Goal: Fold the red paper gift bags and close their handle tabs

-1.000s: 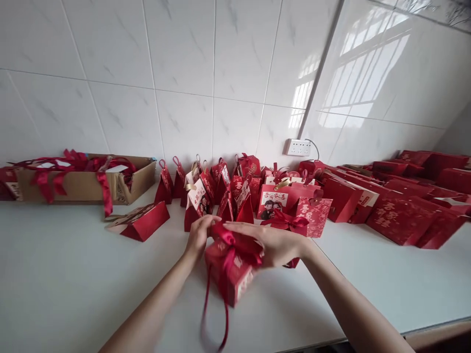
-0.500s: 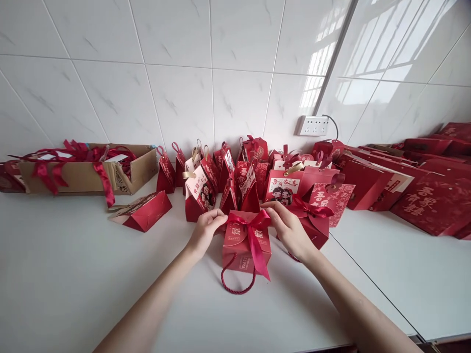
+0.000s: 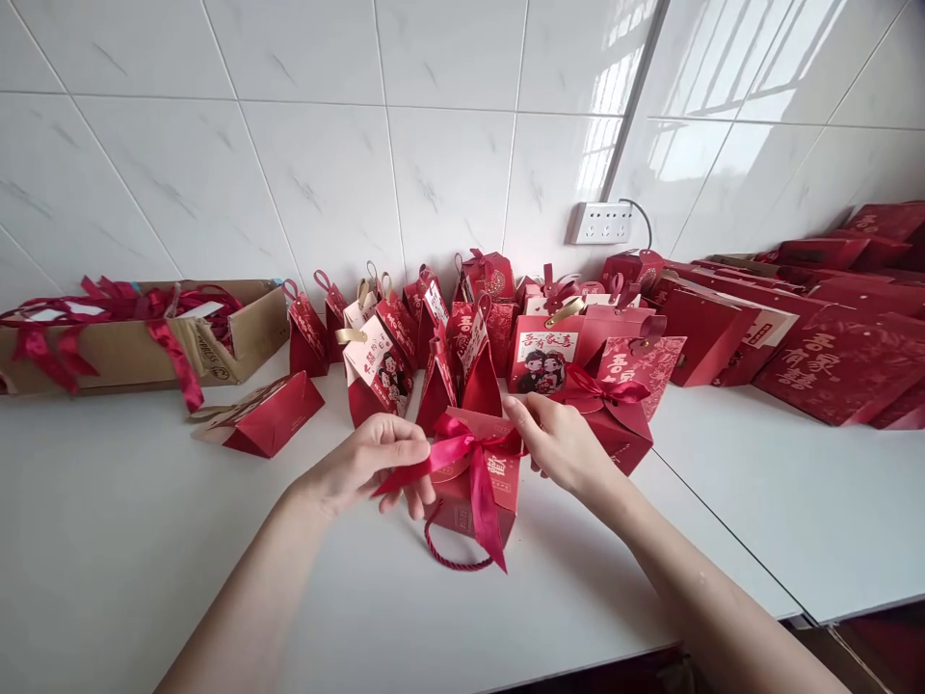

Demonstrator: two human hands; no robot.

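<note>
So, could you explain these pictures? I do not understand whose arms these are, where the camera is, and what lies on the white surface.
There is no machine here: a person wears a camera on the head, so it looks forward and down at their own bare arms. The left hand pinches one tail of a red ribbon and the right hand pinches its bow, on a small red gift box standing on the white counter. Behind it stand many red gift bags; flat red boxes lie to the right, and a cardboard box with loose ribbons sits at the left.
</note>
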